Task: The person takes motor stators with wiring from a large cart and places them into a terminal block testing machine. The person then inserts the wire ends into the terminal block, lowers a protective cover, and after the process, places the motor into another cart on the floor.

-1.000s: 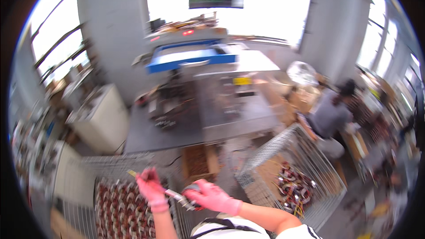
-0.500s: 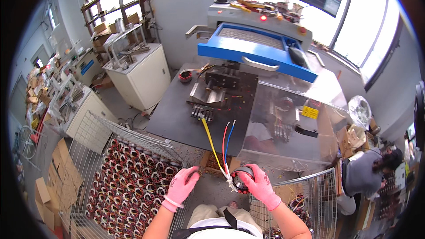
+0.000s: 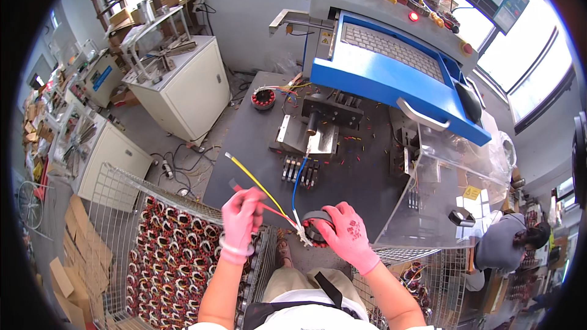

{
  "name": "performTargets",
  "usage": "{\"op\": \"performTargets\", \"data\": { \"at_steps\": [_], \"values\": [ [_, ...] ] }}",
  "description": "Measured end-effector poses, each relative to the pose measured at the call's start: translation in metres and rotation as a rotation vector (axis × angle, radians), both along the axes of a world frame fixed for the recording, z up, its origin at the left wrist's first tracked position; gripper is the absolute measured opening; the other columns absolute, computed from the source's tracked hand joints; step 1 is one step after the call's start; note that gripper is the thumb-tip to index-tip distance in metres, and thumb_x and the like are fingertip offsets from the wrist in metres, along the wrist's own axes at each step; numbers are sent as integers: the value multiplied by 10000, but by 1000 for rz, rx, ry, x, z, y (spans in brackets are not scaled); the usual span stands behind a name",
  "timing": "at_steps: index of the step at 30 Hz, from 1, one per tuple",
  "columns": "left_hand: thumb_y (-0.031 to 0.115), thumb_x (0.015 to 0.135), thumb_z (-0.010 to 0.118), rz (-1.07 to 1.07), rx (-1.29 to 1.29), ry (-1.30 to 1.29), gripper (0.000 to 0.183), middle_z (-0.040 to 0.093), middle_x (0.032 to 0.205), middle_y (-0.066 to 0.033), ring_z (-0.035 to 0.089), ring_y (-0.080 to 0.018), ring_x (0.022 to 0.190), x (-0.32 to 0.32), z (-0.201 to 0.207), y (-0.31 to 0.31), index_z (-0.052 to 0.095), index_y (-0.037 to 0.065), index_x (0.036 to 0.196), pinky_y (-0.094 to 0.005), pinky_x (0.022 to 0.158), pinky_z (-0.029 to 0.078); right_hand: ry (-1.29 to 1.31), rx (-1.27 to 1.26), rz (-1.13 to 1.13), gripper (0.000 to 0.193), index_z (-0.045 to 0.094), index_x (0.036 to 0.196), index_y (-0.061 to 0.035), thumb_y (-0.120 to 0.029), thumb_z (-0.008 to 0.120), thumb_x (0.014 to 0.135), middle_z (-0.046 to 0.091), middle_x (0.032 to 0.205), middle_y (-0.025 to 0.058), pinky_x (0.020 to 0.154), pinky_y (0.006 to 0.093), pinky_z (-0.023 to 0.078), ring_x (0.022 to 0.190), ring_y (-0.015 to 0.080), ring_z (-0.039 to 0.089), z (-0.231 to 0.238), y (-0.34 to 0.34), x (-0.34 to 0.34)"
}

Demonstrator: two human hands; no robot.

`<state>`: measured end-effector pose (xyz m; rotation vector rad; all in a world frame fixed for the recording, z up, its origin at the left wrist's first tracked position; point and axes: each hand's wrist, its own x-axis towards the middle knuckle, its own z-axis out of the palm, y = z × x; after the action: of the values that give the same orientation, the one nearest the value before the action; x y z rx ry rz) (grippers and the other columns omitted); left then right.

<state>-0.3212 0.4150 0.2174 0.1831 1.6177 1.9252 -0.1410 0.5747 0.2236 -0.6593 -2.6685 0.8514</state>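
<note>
Right hand gripped wired motor stator, left hand pinched its red lead, blue keyboard drawer at stator's one o'clock.

Yellow warning label on clear cover at lower right, smaller yellow label on grey panel at upper centre, dark print on right gloved hand, wording unreadable

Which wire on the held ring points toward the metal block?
The blue wire; the yellow wire slants left, while the red wire runs to the left hand.
</note>
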Motion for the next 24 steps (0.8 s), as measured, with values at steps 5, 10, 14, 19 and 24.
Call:
{"op": "performTargets", "data": {
  "at_steps": [5,10,14,19,24],
  "values": [
    [51,907,612,-95,103,116,158,619,897,-60,616,-111,691,-8,-31,-24,617,6,1059,-213,574,520,113,-6,-126,379,601,1122,-52,-290,649,830,539,1054,159,859,416,449,1009,354,525,-34,33,-80],
    [-7,858,634,-308,-6,558,231,560,1006,-85,621,-139,782,-36,-77,19,613,0,1088,-257,680,518,95,109,-158,450,593,1164,-52,-311,675,806,544,1062,162,919,411,432,1056,344,514,-57,97,-145],
    [25,901,604,-306,-61,772,185,535,993,-35,584,-94,755,-56,-77,63,600,-1,1084,-217,671,488,139,119,-152,485,602,1179,-57,-305,711,777,546,1098,136,924,403,438,1062,323,508,-74,139,-182],
    [-11,900,578,-325,-56,614,199,539,1019,-33,580,-85,743,-71,-98,88,597,-15,1097,-221,666,493,117,148,-145,499,596,1184,-60,-319,720,776,539,1124,121,907,407,456,1063,314,509,-86,169,-202],
    [-19,882,594,-313,-67,673,231,544,1034,-44,593,-95,758,-77,-100,91,612,-12,1112,-229,675,503,399,162,-267,450,617,1140,-52,-338,695,801,594,1069,121,884,409,469,1005,344,553,-84,161,-198]
  ]
}}
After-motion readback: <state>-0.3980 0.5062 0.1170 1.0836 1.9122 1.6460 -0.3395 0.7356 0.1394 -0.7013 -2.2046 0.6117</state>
